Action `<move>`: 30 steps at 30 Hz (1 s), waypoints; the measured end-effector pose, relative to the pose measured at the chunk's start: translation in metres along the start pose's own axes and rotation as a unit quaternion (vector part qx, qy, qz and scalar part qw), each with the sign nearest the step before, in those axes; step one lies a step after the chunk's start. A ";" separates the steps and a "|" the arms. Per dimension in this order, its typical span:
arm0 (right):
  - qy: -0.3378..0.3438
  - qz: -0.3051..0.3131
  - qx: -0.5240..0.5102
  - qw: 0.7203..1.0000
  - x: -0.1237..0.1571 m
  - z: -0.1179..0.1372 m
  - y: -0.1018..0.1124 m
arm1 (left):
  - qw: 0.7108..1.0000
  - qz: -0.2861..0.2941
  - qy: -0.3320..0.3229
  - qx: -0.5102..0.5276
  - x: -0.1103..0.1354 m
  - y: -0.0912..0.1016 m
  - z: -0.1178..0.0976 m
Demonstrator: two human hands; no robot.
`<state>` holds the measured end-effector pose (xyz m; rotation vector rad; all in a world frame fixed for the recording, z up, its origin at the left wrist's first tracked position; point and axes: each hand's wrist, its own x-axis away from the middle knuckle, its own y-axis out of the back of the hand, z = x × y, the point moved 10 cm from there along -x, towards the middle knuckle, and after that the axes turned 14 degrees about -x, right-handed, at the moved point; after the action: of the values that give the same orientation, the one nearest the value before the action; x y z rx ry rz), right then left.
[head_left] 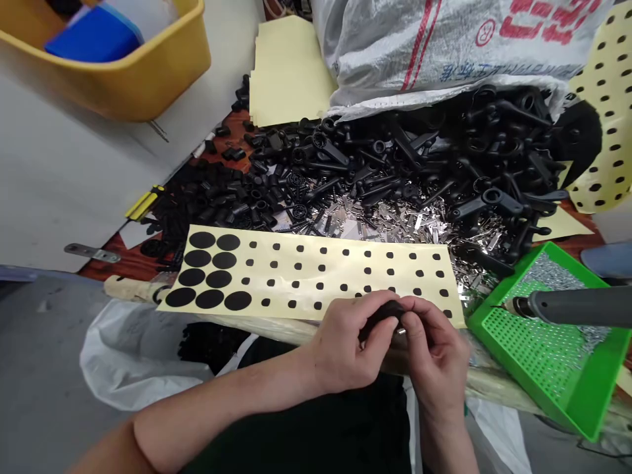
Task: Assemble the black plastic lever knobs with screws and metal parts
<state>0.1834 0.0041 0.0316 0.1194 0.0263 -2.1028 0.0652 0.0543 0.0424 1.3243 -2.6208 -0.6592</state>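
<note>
My left hand [353,342] is closed round a dark plastic part [384,316], held above the front edge of the table. My right hand [432,349] pinches at the same part from the other side, and a small shiny metal piece [401,331] shows between the fingertips. Most of the part is covered by my fingers, so its full shape is hidden. Just behind both hands lies a pale yellow sheet [306,249] with large black round stickers [195,276] at its left end and rows of small black dots along the rest.
Black plastic parts [326,148] and small metal clips [395,217] are heaped behind the sheet. To the right stands a green tray [548,395] of screws, with a grey electric screwdriver [582,306] above it. A yellow bin [168,72] overhangs the upper left; a white woven sack [375,52] sits behind.
</note>
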 end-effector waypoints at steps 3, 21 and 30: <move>-0.020 -0.006 0.016 1.000 -0.003 0.008 -0.003 | 0.981 0.047 0.098 0.163 -0.002 -0.008 0.019; 0.207 -0.003 0.224 0.952 0.023 0.075 -0.020 | 0.898 0.056 0.118 0.420 0.001 -0.019 0.024; -0.119 0.029 -0.087 0.989 -0.001 0.008 -0.007 | 0.891 0.151 0.166 0.395 -0.004 -0.036 0.026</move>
<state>0.1771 0.0085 0.0400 -0.2335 0.0615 -2.0339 0.0862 0.0470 0.0036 0.9737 -2.7667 0.6990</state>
